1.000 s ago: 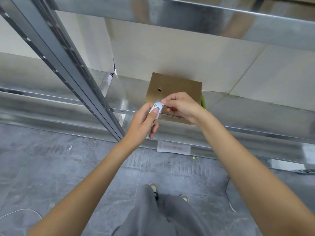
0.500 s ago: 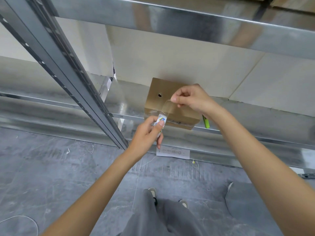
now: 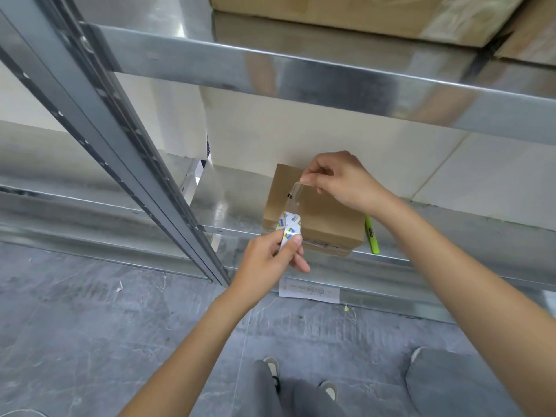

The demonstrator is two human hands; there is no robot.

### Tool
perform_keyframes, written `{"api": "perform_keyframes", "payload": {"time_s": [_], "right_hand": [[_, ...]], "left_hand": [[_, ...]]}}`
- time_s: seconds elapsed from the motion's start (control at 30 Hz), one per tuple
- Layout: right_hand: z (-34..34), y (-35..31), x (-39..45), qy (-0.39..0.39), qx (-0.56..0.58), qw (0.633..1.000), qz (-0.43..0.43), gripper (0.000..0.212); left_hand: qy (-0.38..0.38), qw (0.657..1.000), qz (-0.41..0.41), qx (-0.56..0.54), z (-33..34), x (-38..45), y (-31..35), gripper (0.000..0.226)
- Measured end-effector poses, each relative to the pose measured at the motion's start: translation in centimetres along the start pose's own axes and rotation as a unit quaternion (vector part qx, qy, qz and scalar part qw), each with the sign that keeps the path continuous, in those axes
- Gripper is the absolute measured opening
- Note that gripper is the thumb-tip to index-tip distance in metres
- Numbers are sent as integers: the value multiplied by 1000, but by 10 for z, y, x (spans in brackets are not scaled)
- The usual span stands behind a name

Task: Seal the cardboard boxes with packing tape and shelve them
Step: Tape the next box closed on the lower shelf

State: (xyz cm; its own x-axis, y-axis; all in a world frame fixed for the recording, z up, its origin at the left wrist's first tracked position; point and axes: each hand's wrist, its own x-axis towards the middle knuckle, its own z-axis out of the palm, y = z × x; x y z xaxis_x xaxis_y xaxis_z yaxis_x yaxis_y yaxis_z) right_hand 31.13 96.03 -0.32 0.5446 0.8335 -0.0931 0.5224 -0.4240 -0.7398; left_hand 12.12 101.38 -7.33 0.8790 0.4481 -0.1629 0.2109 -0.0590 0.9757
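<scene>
A small brown cardboard box (image 3: pixel 328 219) sits on the metal shelf (image 3: pixel 234 206), near its front edge. My left hand (image 3: pixel 270 260) grips a small roll of clear packing tape (image 3: pixel 289 227) with a white and blue core, just in front of the box. My right hand (image 3: pixel 340 179) pinches the free end of the tape strip (image 3: pixel 293 192) over the far part of the box top. The clear strip runs stretched between the two hands above the box lid.
A green marker (image 3: pixel 371 236) lies on the shelf right of the box. A grey upright post (image 3: pixel 126 152) stands to the left. An upper shelf beam (image 3: pixel 301 70) carries larger cardboard boxes (image 3: pixel 346 13). A paper label (image 3: pixel 309 291) hangs below the shelf edge. My feet are on the grey floor.
My right hand has pulled the tape end up and away from the roll, toward the far side of the box. My left hand with the roll has dropped toward the front edge.
</scene>
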Motion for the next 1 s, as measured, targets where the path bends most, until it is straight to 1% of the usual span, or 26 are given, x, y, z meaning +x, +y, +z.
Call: {"api": "perform_keyframes", "payload": {"time_s": [0.1,0.23,0.37,0.53,0.63,0.73,0.8,0.87,0.93,1.0], "right_hand": [[-4,8,2,1,-2,1000,12,11],[-9,16,1,0,15,999,32,20],[-3,19,-1,-12,23,999,42,19],[0,25,4,-18,39,996,72,12],[-2,25,9,-31,75,993,88,20],[-5,18,10,-40,118,988,95,23],[-5,16,8,-52,132,984,104,27],[-4,16,4,-81,122,984,101,29],[1,18,1,-106,86,987,85,22],[7,21,-1,-113,75,988,72,17]], "left_hand": [[-24,999,0,-27,-3,5,-2,31],[-45,997,22,-54,-11,1,-13,30],[-54,995,21,-78,-12,-5,-19,32],[-45,994,16,-97,-10,-2,-16,32],[-34,994,22,-106,-5,-1,-14,33],[-23,993,23,-115,-3,-3,-13,39],[-7,992,14,-124,-2,-5,-12,42],[11,992,-9,-127,-2,-6,-8,50],[14,989,-51,-138,-5,-5,-2,60],[-1,984,-105,-143,-7,-2,4,62]]}}
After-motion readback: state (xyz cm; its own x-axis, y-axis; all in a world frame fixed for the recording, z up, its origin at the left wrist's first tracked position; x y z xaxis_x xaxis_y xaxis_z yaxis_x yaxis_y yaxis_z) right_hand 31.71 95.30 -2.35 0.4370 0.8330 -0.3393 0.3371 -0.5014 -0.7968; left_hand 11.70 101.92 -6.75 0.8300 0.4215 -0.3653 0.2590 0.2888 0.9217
